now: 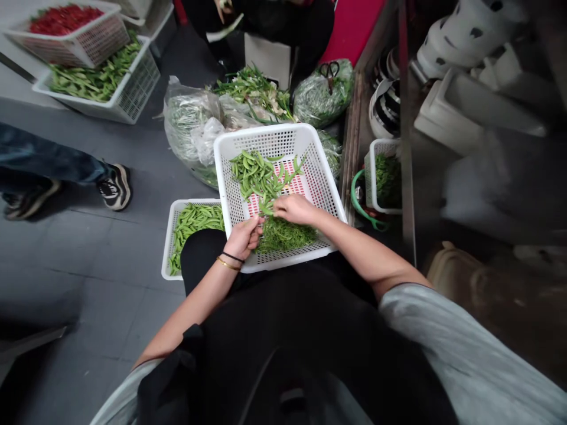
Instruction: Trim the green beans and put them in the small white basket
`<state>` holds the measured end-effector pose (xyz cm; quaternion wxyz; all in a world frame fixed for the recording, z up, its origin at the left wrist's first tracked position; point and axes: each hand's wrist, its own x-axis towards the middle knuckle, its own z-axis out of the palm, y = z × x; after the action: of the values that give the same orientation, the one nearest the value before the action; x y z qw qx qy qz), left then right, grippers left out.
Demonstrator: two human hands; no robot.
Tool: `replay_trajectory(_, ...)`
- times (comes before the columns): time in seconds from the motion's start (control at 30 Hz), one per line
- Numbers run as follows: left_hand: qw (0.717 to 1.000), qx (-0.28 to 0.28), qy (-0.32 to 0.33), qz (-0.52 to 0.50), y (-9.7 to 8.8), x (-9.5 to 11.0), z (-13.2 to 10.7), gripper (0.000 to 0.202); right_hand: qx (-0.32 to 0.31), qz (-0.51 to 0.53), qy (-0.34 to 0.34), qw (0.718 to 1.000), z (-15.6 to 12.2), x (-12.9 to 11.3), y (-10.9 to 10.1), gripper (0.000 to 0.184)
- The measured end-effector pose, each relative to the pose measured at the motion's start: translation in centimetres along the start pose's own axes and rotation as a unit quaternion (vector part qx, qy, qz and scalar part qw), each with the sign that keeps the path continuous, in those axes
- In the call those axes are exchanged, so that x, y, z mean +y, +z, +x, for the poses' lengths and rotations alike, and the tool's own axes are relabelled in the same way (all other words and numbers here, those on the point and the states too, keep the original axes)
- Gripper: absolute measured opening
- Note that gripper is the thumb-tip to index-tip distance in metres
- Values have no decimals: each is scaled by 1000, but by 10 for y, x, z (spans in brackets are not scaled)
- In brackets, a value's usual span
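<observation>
A white plastic basket (280, 131) rests on my lap, tilted a little. Green pea pods (254, 174) lie in its far left part, and thin green trimmings (286, 236) are heaped at the near side. Over the basket, my right hand (295, 208) pinches a pea pod (266, 208) between thumb and fingers. Close beside that pod, my left hand (245, 237) is closed at the basket's left rim; what its fingertips hold is too small to make out. By my left knee stands a lower white basket (165, 251) full of pea pods.
Bagged greens (190, 115) and loose spring onions (252, 88) lie ahead; scissors (329, 74) rest on another bag (321, 97). A person sits beyond them. At left, another person's shoe (114, 186) is near stacked baskets (128, 97). A metal shelf edge (406, 147) runs along the right.
</observation>
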<state>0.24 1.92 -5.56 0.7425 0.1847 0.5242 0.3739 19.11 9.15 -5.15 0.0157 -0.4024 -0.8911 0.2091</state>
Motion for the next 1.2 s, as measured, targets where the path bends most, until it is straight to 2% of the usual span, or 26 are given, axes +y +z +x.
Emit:
replay_trajectory(0.07, 1000, -7, 17, 9, 4, -4, 1, 39, 21, 28, -51, 998, -22, -21, 0, 17)
replay_trajectory(0.17, 997, -62, 33, 28, 9, -9, -7, 39, 7, 130, -90, 987, -45, -44, 2, 14)
replay_trajectory(0.23, 992, -120, 13, 49, 10, -10, -16, 37, -33, 241, -117, 963, -53, -52, 1, 13)
replay_trajectory(0.3, 983, -175, -8, 60, 9, -10, -24, 38, -84, 339, -140, 927, -59, -51, -6, 14)
replay_trajectory(0.37, 974, -217, -12, 64, 7, -7, -32, 38, -100, 411, -117, 899, -65, -43, -17, 17)
replay_trajectory(0.4, 971, -230, -10, 68, 5, -5, -34, 38, -79, 439, -86, 891, -68, -35, -24, 20)
replay_trajectory(0.47, 967, -241, -4, 81, 2, 1, -39, 36, 6, 464, -1, 886, -77, -16, -37, 27)
replay_trajectory(0.5, 967, -239, -1, 89, 1, 3, -40, 36, 56, 453, 41, 889, -81, -7, -42, 30)
replay_trajectory(0.57, 968, -228, 7, 105, 0, 7, -42, 36, 137, 370, 94, 914, -89, 3, -50, 33)
replay_trajectory(0.63, 968, -220, 12, 120, 1, 8, -43, 35, 175, 229, 99, 952, -92, -3, -52, 34)
replay_trajectory(0.7, 966, -217, 12, 138, 4, 9, -43, 33, 156, 89, 48, 983, -89, -22, -47, 39)
replay_trajectory(0.8, 953, -217, 44, 207, 7, 14, -45, 26, 40, -14, -75, 996, -78, -54, -33, 31)
replay_trajectory(0.87, 925, -238, 93, 281, 8, 19, -49, 20, -14, 10, -153, 988, -71, -66, -27, 31)
replay_trajectory(0.93, 899, -264, 139, 322, 8, 22, -55, 18, -19, 116, -201, 973, -68, -69, -23, 30)
replay_trajectory(0.97, 900, -263, 158, 310, 9, 22, -58, 19, -4, 189, -199, 962, -67, -70, -21, 31)
replay_trajectory(1.0, 913, -247, 173, 274, 11, 19, -60, 21, 21, 265, -177, 948, -67, -71, -19, 32)
replay_trajectory(1.07, 950, -184, 191, 164, 17, 12, -62, 27, 88, 386, -90, 914, -67, -74, -15, 35)
replay_trajectory(1.13, 969, -111, 203, 82, 22, 5, -60, 29, 152, 429, -13, 891, -68, -74, -12, 35)
replay_trajectory(1.2, 971, -37, 234, 43, 21, 3, -53, 26, 177, 403, 11, 898, -73, -69, -12, 33)
